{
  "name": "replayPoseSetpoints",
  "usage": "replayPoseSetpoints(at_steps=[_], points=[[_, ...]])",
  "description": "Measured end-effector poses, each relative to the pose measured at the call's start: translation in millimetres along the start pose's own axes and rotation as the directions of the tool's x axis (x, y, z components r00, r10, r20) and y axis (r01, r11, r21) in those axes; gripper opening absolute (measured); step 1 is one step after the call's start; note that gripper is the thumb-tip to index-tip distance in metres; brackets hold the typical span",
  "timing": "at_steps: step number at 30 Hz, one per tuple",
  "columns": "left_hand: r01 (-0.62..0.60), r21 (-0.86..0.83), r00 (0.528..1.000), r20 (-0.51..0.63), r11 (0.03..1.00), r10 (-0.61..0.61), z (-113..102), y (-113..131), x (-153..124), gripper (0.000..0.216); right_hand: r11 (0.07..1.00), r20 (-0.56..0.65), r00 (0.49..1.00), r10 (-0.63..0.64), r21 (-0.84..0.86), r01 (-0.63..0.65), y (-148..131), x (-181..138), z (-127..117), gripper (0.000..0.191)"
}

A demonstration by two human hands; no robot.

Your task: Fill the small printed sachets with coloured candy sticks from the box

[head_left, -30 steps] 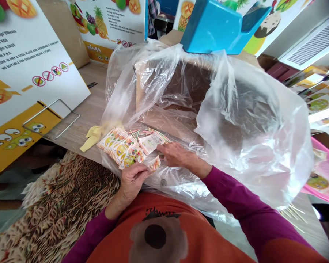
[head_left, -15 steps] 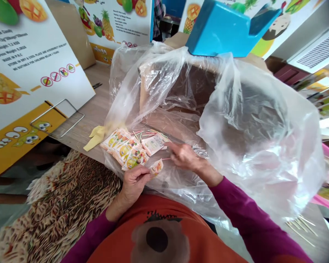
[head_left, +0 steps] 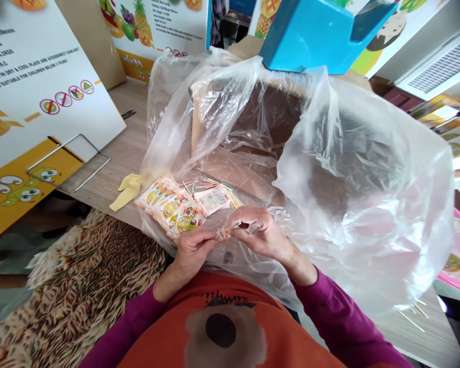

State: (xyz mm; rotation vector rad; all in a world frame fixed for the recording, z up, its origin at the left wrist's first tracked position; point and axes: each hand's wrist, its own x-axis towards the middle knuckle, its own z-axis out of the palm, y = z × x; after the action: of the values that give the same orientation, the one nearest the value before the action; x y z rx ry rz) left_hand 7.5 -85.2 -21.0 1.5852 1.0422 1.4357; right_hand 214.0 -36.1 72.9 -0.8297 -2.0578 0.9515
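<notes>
My left hand (head_left: 193, 251) pinches a small printed candy packet (head_left: 223, 234) between thumb and fingertips. At the packet's right end my right hand (head_left: 262, 232) is closed, thumb and fingers pinched on what looks like a thin candy stick, mostly hidden by the fingers. Just beyond the hands lie several filled candy packets (head_left: 172, 207), overlapping in a row. Beside them a paler packet (head_left: 213, 199) rests face down or turned over, with loose coloured candy sticks (head_left: 205, 184) around it. All this sits on clear plastic at the table's front.
A cardboard box (head_left: 198, 120) lined with a large clear plastic bag (head_left: 368, 245) opens toward me. On its top stands a blue tape dispenser (head_left: 306, 38). A yellow glove-like piece (head_left: 127, 190), a wire stand (head_left: 71, 166) and printed cartons (head_left: 80, 66) are to the left. Strung packets (head_left: 95, 286) hang below.
My right hand has come from the loose sticks back to the small packet, and its fingers now meet the packet's end. The left hand keeps hold of the packet.
</notes>
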Motion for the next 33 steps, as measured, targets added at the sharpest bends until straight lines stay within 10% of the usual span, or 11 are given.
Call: replayPoseSetpoints(at_steps=[4, 8, 13, 18, 26, 33], points=[[-0.077, 0.013, 0.997, 0.004, 0.997, 0.077, -3.6, -1.2, -1.1, 0.01, 0.995, 0.178, 0.984, 0.005, 0.095, -0.022, -2.1, 0.7, -9.7, 0.01], [-0.069, -0.003, 0.997, -0.029, 0.998, 0.068, -5.5, -1.3, -2.6, 0.008, 0.967, -0.045, 0.985, 0.169, 0.2, -0.157, 13.1, -7.9, -23.9, 0.024], [-0.018, -0.091, 0.999, -0.051, 0.996, 0.013, -6.0, 4.6, -4.0, 0.008, 0.913, 0.05, 0.99, 0.13, -0.395, -0.1, 44.9, -31.0, 9.2, 0.016], [-0.016, -0.102, 0.998, -0.059, 0.995, 0.01, -11.9, 15.4, -6.0, 0.016, 0.793, 0.156, 0.975, 0.157, -0.608, -0.03, 44.8, -43.2, 53.9, 0.021], [-0.019, -0.079, 0.999, -0.04, 0.997, 0.016, -15.3, 18.8, -15.3, 0.014, 0.828, -0.178, 0.984, 0.022, -0.548, -0.118, 54.9, -61.2, -21.3, 0.024], [-0.016, -0.105, 0.999, 0.032, 0.994, 0.019, -4.7, 18.4, -10.4, 0.01, 0.477, 0.13, 0.932, 0.338, -0.877, -0.051, 66.3, -54.3, -16.9, 0.029]])
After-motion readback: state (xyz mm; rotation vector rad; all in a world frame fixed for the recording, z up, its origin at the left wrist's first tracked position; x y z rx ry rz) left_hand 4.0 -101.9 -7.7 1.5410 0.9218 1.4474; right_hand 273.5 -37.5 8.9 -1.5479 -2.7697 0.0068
